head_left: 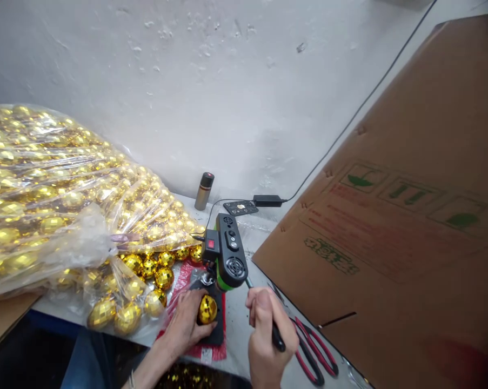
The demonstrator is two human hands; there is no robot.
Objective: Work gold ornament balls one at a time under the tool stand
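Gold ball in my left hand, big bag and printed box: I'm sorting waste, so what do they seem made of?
Gold ball: probably plastic with a metallic coating, given its mirror-like shine.
Big bag: thin, glossy plastic film, see-through and creased.
Printed box: apparently matte cardboard, brown with printed symbols.

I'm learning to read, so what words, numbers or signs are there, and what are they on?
No word or number can be read clearly.
Cardboard box: two green arrows; its red lines and green lettering are too blurred.
White label on the red plastic: too small.
Dark flat thing by the wall: pale marks too small to tell.
Red switch: too small.
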